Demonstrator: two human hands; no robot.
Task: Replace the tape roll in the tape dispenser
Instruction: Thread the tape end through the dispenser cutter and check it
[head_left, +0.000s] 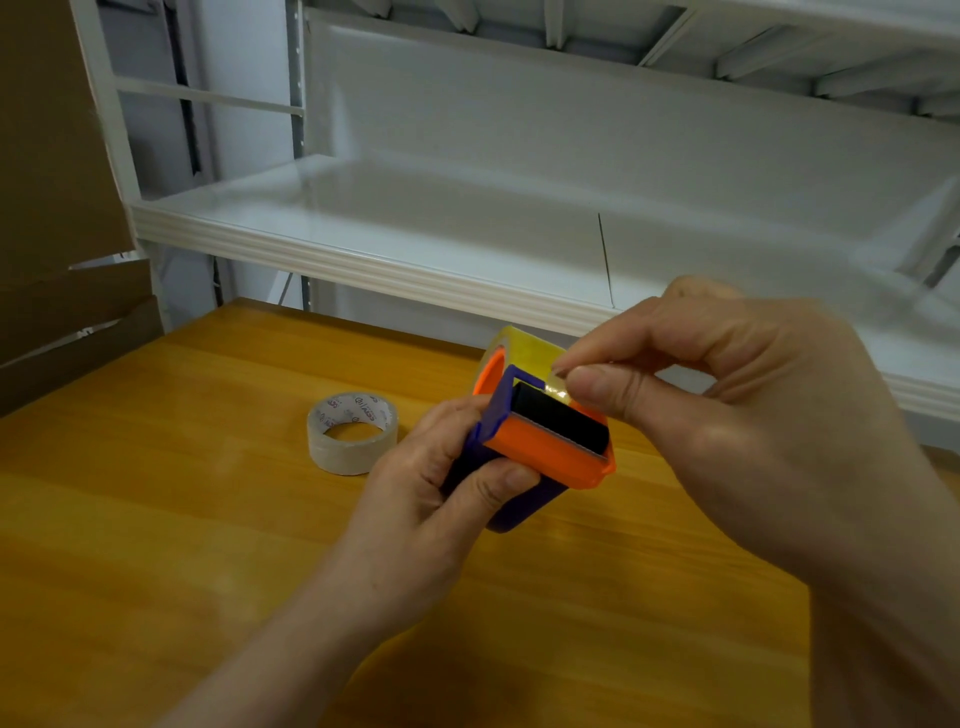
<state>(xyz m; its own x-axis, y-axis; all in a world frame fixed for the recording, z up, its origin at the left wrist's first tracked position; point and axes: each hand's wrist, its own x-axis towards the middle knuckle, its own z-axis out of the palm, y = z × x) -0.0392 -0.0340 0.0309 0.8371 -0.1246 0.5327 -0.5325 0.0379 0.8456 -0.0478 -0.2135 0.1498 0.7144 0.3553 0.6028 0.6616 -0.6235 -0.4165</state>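
A loose tape roll (353, 434) is laid near the far edge of the table (156, 519). Over the table the tape dispenser (550, 454) is gripped by the left hand (431, 499), its yellow tape (524, 353) pinched by the right hand (753, 426).

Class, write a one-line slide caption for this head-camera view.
Left hand grips the orange-and-blue tape dispenser while the right hand pinches the tape end; a second roll lies on the table.
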